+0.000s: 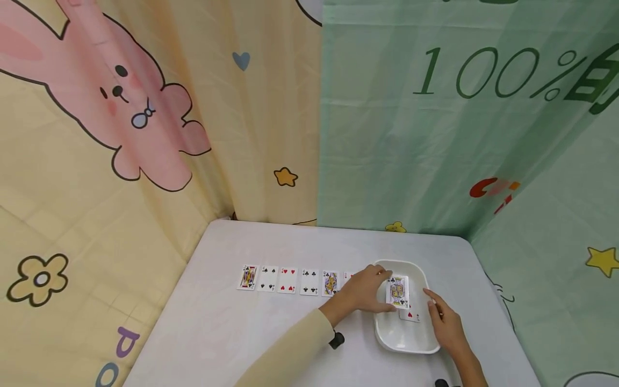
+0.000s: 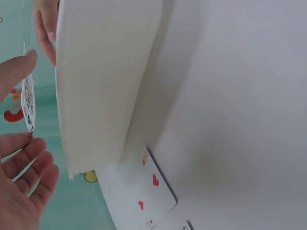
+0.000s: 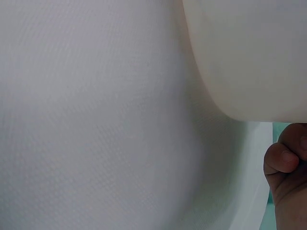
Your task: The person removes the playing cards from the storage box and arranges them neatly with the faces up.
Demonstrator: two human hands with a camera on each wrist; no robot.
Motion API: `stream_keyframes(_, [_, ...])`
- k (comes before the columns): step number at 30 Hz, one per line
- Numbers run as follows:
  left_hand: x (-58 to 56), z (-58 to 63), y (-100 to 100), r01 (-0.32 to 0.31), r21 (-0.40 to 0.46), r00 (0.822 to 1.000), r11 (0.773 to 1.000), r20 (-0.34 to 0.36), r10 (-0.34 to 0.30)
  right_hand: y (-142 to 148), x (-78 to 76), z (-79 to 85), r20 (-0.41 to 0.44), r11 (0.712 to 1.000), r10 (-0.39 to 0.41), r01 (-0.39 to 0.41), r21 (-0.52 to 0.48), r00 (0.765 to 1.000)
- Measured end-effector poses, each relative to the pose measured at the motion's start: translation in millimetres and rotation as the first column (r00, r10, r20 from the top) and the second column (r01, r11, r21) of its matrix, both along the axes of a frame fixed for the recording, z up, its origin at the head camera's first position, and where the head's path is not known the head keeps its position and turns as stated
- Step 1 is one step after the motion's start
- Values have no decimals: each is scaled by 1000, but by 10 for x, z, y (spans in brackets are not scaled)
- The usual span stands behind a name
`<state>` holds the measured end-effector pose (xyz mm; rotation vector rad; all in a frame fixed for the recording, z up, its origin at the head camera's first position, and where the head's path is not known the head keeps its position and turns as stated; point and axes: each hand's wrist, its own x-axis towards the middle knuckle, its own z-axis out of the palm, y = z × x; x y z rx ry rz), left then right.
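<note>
My left hand (image 1: 366,290) reaches over a white plastic basin (image 1: 403,339), a face-up playing card (image 1: 397,292) pinched between thumb and fingers at its two ends. The card shows a crowned figure and black club marks. Under it, inside the basin, lies a red heart card (image 1: 410,315), partly covered. At the basin's right rim, my right hand (image 1: 447,325) grips the edge with thumb and index finger; its other fingers are curled in the right wrist view. The left wrist view shows the held card (image 2: 28,100) edge-on, above the basin's side wall (image 2: 103,81).
Left of the basin runs a row of face-up cards, among them a heart card (image 1: 287,280) and a club card (image 1: 309,282). My left arm partly hides the row's right end. Printed curtains (image 1: 271,118) hang behind the white table (image 1: 203,322). A small black object (image 1: 337,339) shows beside the left sleeve.
</note>
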<state>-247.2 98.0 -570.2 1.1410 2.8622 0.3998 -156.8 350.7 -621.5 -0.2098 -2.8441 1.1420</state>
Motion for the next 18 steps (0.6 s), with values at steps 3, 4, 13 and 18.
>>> stream_keyframes(3, [-15, 89, -173, -33, 18, 999, 999, -20, 33, -12, 7, 1, 0, 1000, 4, -4, -1, 1000])
stream_keyframes(4, [-24, 114, -226, -46, 25, 999, 999, -24, 46, -11, 9, 5, 4, 1000, 5, -5, 1, 1000])
stream_keyframes(13, [-63, 131, -637, -114, 41, 992, 993, -52, 116, 0, 7, 23, 10, 1000, 7, -7, 20, 1000])
stream_keyframes(18, [-14, 53, -771, -126, 16, 991, 992, -45, 126, -2, 2, 17, 18, 1000, 3, -4, 11, 1000])
